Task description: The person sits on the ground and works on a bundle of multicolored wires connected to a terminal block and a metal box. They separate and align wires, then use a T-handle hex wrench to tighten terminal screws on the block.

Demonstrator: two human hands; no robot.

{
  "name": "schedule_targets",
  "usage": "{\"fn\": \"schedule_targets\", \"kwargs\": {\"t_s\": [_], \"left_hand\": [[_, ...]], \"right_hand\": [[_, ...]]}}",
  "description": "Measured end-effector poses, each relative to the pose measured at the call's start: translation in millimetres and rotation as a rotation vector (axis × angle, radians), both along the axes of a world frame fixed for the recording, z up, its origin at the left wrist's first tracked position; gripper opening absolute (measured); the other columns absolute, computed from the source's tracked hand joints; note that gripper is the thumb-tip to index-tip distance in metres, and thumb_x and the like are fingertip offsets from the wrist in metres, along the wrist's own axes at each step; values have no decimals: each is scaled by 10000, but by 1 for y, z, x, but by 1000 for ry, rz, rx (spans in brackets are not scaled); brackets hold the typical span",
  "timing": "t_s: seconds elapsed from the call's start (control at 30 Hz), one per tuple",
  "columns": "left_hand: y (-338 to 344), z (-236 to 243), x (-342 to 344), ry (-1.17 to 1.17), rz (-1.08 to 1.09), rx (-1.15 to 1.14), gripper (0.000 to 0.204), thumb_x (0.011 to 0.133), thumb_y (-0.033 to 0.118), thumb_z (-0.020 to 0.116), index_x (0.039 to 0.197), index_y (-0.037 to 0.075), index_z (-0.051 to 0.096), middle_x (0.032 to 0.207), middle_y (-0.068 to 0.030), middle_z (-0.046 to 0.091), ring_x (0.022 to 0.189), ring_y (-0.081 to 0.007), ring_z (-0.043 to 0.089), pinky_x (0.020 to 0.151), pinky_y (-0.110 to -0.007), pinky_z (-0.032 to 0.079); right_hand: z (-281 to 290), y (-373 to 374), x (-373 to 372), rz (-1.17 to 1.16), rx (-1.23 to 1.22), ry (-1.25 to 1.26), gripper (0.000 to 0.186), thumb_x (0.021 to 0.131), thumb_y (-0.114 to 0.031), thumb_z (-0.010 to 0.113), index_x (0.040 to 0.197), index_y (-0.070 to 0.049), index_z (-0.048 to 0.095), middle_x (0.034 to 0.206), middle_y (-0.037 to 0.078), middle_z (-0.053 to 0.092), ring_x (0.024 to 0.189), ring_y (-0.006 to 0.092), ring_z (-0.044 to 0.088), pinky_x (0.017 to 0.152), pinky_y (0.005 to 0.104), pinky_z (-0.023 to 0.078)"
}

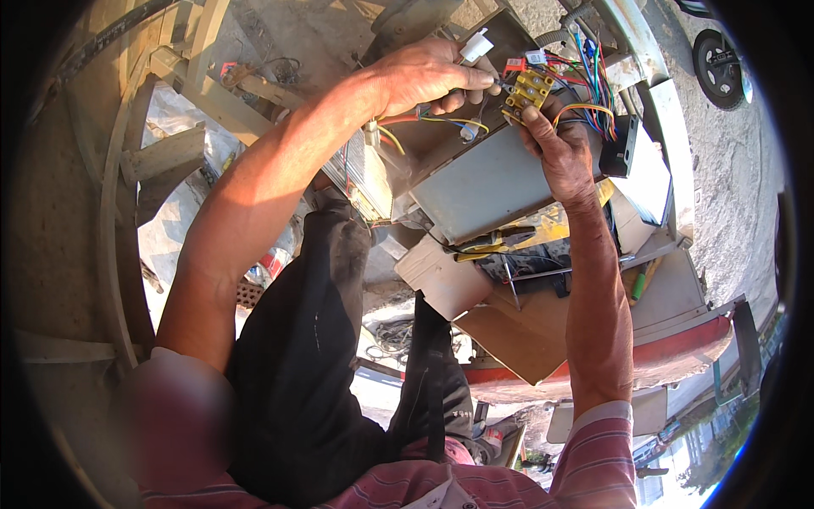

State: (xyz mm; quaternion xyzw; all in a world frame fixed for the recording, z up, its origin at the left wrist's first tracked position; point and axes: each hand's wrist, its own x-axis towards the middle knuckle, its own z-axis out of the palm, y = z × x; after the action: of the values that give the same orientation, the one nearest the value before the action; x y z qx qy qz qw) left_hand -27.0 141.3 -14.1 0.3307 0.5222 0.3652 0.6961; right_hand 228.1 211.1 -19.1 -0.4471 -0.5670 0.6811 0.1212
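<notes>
Your right hand (560,157) holds a yellow terminal block (531,87) above the far-right end of the grey metal box (496,193), its grip closed on the block with the thumb pressed to the near end. Your left hand (428,78) is over the far-left part of that box, fingers curled and thumb tip just beside the block; what this grip pinches is too hidden to make out. A white connector (476,46) sticks up behind your left fingers, on the far side of the box. Past the box's far-right corner, a red connector (515,64) and a smaller white connector (536,56) sit near the block, next to a bundle of multicoloured wires (600,81). A yellow wire (585,107) loops beside your right fingers, over the box's right end. To the right of the box stands a finned module (646,174) with a black end plate; to its left is another finned module (370,182), close to your left knee. On the near side of the box, yellow-handled pliers (500,241) lie near a thin-shafted tool (511,282), with a cardboard flap (445,276) at the box's near-left corner and a brown cardboard sheet (519,339) nearer to you.
</notes>
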Motion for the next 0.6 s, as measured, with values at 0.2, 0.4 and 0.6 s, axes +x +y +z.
{"fn": "schedule_targets", "kwargs": {"t_s": [0.2,0.4,0.6], "left_hand": [[1,2,3,28,-23,-2,280,1015,297,705,1156,55,703,861,-13,643,621,-64,525,539,-253,397],[4,0,12,-1,-62,11,243,1015,264,707,1118,44,702,839,-4,621,603,-53,487,509,-240,360],[9,8,18,156,-64,-5,234,1004,246,719,1086,27,704,810,-12,607,592,-65,494,482,-259,358]], "right_hand": [[-4,-3,3,29,75,26,348,1027,-306,736,1246,-37,714,837,-44,604,736,70,500,674,260,438],[-3,-5,2,-10,53,37,347,1010,-289,760,1249,-42,713,870,-47,614,754,66,498,692,251,441],[-4,-5,2,3,78,28,352,999,-288,773,1253,-51,715,949,-26,662,791,77,521,727,266,463]]}}
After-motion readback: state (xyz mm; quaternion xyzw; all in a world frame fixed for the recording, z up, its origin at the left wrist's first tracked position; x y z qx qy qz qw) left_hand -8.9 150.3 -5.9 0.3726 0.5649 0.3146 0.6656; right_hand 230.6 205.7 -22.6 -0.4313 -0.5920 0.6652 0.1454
